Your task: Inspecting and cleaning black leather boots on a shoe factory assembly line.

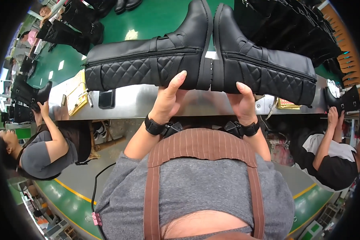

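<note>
Two tall black boots are held up side by side over the metal bench, soles facing each other and shafts pointing outward. My left hand [170, 99] grips the left boot [148, 60] from below near its heel, thumb on the near side. In the same way my right hand [244, 102] holds the right boot [264, 66] near its heel. Both boots show a long zipper, a quilted panel and crossed straps at the ankle. The heels almost touch in the middle. Most of my fingers are hidden behind the boots.
On the metal bench [128, 102] lie a yellow paper pad [77, 96] with a pen and a dark phone-like object [107, 99]. Black boots [284, 28] crowd the far right. Co-workers [48, 148] handle boots on either side. A green surface [148, 24] stretches beyond.
</note>
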A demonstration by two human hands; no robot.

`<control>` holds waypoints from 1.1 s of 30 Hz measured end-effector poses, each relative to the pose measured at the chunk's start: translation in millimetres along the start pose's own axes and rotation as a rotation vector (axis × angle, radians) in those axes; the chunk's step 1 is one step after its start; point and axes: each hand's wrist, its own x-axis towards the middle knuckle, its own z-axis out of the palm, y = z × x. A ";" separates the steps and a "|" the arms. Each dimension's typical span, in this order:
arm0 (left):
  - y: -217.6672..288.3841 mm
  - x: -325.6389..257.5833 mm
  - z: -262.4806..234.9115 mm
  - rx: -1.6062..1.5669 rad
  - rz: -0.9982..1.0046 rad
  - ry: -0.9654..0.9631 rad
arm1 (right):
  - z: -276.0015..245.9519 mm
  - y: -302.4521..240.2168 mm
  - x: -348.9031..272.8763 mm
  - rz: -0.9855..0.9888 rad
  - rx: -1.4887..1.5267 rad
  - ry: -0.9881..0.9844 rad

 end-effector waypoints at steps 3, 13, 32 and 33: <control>-1.5 0.9 -9.7 0.003 -0.028 -0.057 | -20.4 12.4 -1.3 0.024 -0.069 0.104; 24.5 3.9 24.3 0.388 -0.203 0.092 | 19.1 3.4 30.5 -0.340 -0.968 -0.052; 25.6 15.4 -37.5 0.375 0.331 -0.116 | -27.8 33.5 76.0 0.189 0.187 -0.094; 25.1 26.1 -30.5 0.235 0.251 -0.135 | -24.8 19.3 66.2 0.157 0.167 -0.066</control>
